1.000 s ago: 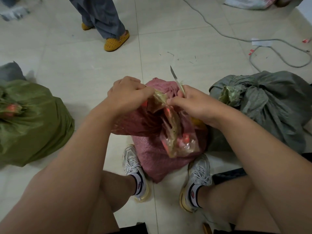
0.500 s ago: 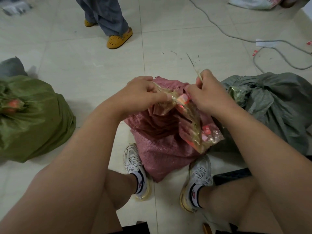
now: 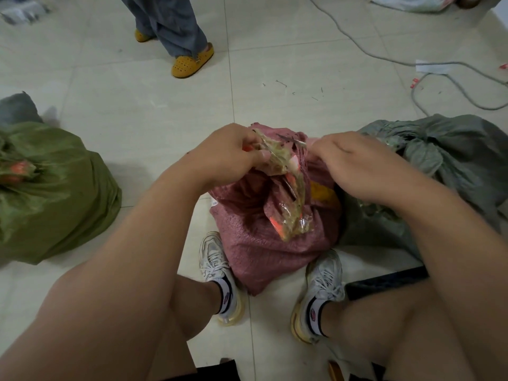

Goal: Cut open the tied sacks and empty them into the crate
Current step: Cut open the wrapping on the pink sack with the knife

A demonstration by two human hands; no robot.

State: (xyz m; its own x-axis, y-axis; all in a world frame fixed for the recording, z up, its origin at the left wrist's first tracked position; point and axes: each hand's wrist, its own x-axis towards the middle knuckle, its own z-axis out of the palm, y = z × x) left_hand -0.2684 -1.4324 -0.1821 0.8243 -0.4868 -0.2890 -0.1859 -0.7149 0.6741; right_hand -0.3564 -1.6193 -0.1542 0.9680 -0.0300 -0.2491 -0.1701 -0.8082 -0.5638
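Both hands, left [image 3: 231, 155] and right [image 3: 354, 163], pinch the pink sack's [image 3: 261, 243] neck at centre frame; tie not yet undone, nothing emptied.

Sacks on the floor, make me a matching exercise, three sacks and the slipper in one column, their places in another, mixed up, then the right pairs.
Things:
1. pink sack
2. green sack
3. grey sack
4. yellow slipper

Places:
A. far side of the floor, on a standing person's foot
B. between the seated person's two shoes
C. at the left edge of the view
D. just right of the sack being opened

Pairs: 1-B, 2-C, 3-D, 4-A
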